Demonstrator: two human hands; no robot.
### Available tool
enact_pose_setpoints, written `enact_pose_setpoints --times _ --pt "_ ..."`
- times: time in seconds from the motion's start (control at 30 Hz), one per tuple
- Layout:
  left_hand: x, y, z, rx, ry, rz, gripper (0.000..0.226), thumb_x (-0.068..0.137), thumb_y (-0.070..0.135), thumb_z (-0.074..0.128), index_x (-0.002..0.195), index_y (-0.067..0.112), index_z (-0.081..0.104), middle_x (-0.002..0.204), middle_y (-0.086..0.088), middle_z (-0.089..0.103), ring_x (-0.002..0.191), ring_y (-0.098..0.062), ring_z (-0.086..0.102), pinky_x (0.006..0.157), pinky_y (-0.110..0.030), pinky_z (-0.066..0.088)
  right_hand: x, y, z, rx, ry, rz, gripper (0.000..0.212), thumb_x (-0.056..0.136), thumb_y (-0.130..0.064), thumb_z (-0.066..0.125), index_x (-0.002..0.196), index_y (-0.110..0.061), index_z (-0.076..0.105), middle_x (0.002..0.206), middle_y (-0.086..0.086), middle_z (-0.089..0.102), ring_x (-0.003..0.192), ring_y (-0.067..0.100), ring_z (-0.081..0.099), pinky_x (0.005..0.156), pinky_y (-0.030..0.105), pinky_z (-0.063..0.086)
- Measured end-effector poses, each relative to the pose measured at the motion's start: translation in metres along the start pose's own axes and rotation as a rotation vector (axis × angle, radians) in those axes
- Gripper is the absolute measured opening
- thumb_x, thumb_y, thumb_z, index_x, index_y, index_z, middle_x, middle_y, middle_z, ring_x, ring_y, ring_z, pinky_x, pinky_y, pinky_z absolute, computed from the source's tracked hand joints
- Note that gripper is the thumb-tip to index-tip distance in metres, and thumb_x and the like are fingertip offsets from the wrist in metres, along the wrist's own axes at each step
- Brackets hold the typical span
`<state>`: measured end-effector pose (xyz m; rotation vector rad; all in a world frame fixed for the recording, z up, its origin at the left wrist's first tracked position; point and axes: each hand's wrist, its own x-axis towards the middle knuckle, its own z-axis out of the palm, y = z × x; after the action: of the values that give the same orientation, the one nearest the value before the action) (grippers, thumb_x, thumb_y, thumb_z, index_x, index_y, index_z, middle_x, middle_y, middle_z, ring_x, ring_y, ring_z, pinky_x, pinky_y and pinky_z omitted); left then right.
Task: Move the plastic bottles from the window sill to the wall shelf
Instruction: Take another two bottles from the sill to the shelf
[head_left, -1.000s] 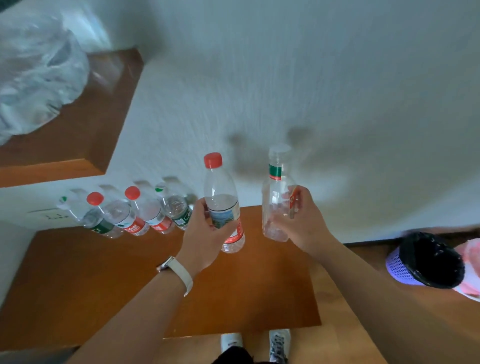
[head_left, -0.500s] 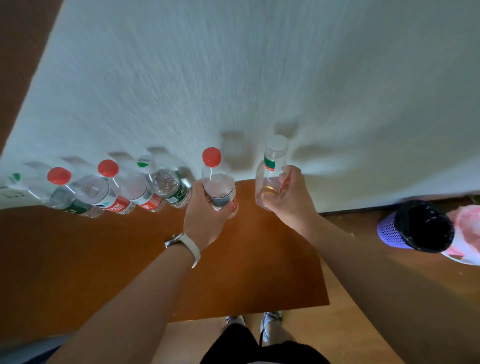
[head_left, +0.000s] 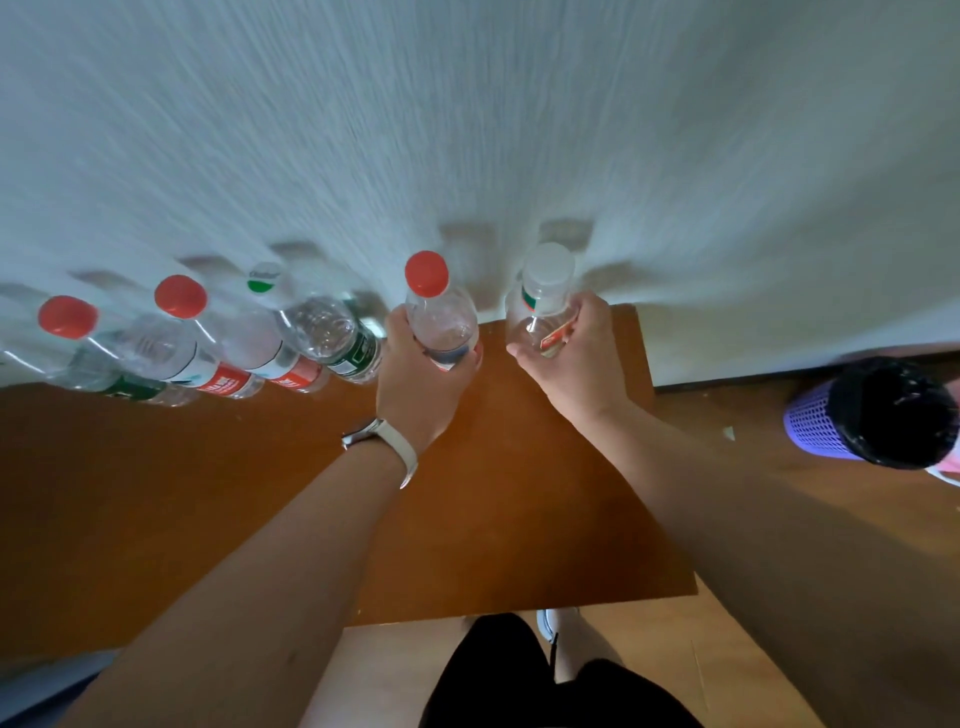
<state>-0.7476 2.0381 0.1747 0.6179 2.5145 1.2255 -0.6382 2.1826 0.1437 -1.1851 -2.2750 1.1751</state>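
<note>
My left hand (head_left: 415, 379) grips a clear red-capped bottle (head_left: 439, 312) standing upright near the back of the brown wooden shelf (head_left: 519, 493). My right hand (head_left: 576, 364) grips a clear white-capped bottle (head_left: 543, 296) just to its right, close to the white wall. To the left, a row of several bottles stands against the wall: a green-marked white-capped bottle (head_left: 317, 322), a red-capped bottle (head_left: 208, 338) and another red-capped bottle (head_left: 88, 348). Both held bottles' bases are hidden behind my hands.
The white wall (head_left: 467, 130) rises right behind the bottles. The shelf ends at its right edge by my right wrist. On the wooden floor to the right stands a purple mesh bin (head_left: 872, 410) with a black liner. My feet show below the shelf's front edge.
Both hands have carried their bottles down and back toward the wall, in line with the row. The view has tilted down, so the upper wooden shelf and plastic bag left the picture.
</note>
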Motion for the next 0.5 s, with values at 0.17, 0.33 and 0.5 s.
enact_pose_setpoints --times 0.17,0.33,0.5 --pt "0.006 0.001 0.002 -0.032 0.013 -0.014 0.070 0.069 0.041 0.077 0.124 0.016 0.040 0.113 0.000 0.057 0.103 -0.018 0.061 0.087 -0.040 0.056 -0.010 0.000 0.004 0.047 -0.050 0.015 0.096 0.067 -0.045 0.086 0.141 -0.011 0.034 0.132 0.006 0.045 0.112 0.018 0.056 0.095 0.032 0.052" --pt "0.006 0.002 0.003 -0.068 0.017 -0.020 0.071 0.067 0.044 0.077 0.122 0.018 0.040 0.115 0.000 0.058 0.104 -0.018 0.063 0.087 -0.041 0.057 -0.019 0.005 0.003 0.005 -0.070 0.002 0.089 0.077 -0.033 0.082 0.147 -0.013 0.031 0.139 0.006 0.043 0.122 0.016 0.051 0.099 0.030 0.050" --pt "-0.004 0.006 -0.003 -0.122 -0.015 -0.031 0.073 0.071 0.035 0.084 0.128 0.023 0.040 0.117 0.010 0.059 0.107 -0.005 0.062 0.093 -0.031 0.054 -0.017 0.006 -0.008 -0.040 -0.099 -0.001 0.080 0.080 -0.037 0.077 0.144 -0.016 0.034 0.138 0.002 0.045 0.117 0.010 0.049 0.090 0.017 0.039"
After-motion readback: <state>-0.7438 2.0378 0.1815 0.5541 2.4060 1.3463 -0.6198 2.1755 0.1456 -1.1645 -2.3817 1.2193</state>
